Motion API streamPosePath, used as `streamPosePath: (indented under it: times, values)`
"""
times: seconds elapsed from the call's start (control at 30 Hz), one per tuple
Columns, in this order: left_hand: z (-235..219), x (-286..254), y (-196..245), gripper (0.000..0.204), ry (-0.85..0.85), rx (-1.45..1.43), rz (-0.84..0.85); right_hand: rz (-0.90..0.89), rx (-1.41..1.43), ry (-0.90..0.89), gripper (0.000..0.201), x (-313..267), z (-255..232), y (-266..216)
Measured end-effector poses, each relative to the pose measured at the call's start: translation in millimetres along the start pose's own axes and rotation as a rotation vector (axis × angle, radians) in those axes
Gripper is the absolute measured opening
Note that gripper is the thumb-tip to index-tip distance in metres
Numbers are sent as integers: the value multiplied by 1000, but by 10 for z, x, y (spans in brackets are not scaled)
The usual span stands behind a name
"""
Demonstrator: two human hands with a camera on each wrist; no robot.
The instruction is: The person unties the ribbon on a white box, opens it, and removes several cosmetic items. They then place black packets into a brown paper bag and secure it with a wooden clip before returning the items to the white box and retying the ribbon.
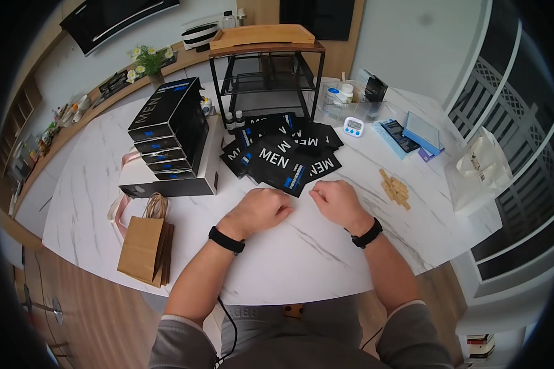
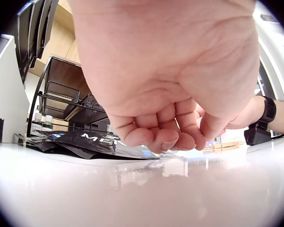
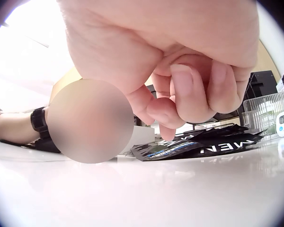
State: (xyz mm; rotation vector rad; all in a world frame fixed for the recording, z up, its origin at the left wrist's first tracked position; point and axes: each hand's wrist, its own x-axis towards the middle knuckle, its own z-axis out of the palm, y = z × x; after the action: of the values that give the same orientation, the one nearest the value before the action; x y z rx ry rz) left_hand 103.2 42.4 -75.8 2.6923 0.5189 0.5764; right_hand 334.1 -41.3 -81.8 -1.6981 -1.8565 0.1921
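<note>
My left hand [image 1: 261, 212] rests at the front of the white marble-patterned table, holding nothing. Its fingers [image 2: 163, 137] hang loosely curled in the left wrist view. Opposite it, my right hand [image 1: 338, 202] lies with loosely bent fingers [image 3: 191, 97] and an empty palm. Just beyond both hands is a spread pile of flat black packets [image 1: 276, 161] printed MEN, several overlapping one another. The nearest packet's corner points into the gap between the hands. Small wooden pieces [image 1: 395, 189] lie in a loose heap to the right of my right hand.
On the left stand stacked black boxes [image 1: 163, 117] on a white box [image 1: 166, 187], and brown paper bags [image 1: 143, 249]. A black mesh rack [image 1: 264, 74] is behind the packets. Right are a timer [image 1: 353, 126], a clear bin [image 1: 366, 112], blue boxes [image 1: 422, 130] and a white bag [image 1: 481, 172].
</note>
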Motion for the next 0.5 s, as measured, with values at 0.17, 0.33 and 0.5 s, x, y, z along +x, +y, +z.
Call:
streamPosePath:
  times: [0.17,0.33,0.5]
  values:
    - [-32,6,19,20,-24,16,7,-16,-25,25,19,-5,9,6]
    - [-26,-7,-5,21,-42,52,6,-5,-46,2,19,-8,5,8]
    - [-22,2,26,19,41,-5,6,-17,-57,24,19,-18,5,25]
